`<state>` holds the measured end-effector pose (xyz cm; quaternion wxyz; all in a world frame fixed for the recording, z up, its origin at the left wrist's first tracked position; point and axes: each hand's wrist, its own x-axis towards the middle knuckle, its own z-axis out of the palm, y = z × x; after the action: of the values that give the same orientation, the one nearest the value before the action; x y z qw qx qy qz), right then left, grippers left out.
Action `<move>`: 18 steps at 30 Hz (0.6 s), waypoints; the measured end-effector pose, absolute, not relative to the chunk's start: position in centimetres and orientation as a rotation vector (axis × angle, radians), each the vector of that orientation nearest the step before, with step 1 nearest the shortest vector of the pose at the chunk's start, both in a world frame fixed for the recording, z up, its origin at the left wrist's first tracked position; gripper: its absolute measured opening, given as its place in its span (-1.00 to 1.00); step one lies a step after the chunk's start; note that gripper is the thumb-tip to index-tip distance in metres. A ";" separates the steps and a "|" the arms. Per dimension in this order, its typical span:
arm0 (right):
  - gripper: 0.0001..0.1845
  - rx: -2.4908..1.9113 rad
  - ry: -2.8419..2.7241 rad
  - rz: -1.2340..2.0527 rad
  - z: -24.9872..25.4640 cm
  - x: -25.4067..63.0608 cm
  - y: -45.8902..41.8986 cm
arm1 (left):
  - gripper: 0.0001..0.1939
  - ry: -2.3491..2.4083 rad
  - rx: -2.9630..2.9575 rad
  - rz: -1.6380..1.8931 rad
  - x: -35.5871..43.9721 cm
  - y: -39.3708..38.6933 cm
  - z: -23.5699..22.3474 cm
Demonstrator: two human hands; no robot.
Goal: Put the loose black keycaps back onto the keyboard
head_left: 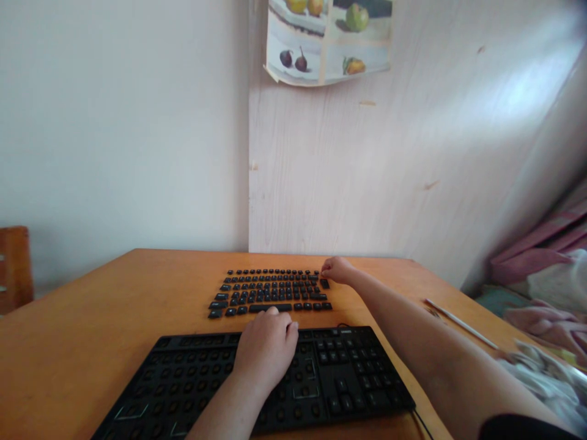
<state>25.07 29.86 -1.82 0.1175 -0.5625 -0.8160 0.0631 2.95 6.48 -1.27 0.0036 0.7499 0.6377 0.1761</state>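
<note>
A black keyboard (348, 382) lies at the near side of the wooden table, most of its left and middle keys off and the bare sockets showing. My left hand (268, 345) rests across its upper middle with the fingers curled down at the far edge, the fingertips partly hidden. Beyond it, loose black keycaps (270, 297) are laid out in rows, with a long space bar (270, 308) in the nearest row. Reaching forward, my right hand (337, 269) pinches at the right end of the farthest row, on a small dark keycap mostly covered by the fingertips.
A thin white stick (461, 324) lies on the table (92, 342) at the right, with small metal pieces beside it. A cable (422, 423) leaves the keyboard's near right corner. Crumpled cloth (541, 373) is heaped at the right; a wall stands behind.
</note>
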 end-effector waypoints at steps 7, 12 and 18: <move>-0.85 -1.674 -2.274 0.273 -1.8 25.4 29.4 | -0.62 1.985 2.380 0.564 2.9 6.6 -1.4; -0.80 -1.631 -2.180 0.363 -1.7 26.5 27.3 | -0.62 2.000 2.369 0.565 2.9 6.6 -1.6; -0.78 -1.548 -2.112 0.457 -0.8 27.7 22.7 | -0.60 1.987 2.403 0.580 2.9 6.6 -1.5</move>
<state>27.68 22.69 -0.79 0.2392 -0.5656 -0.7714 0.1667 2.87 6.59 -1.48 -0.0147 0.7576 0.6264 0.1827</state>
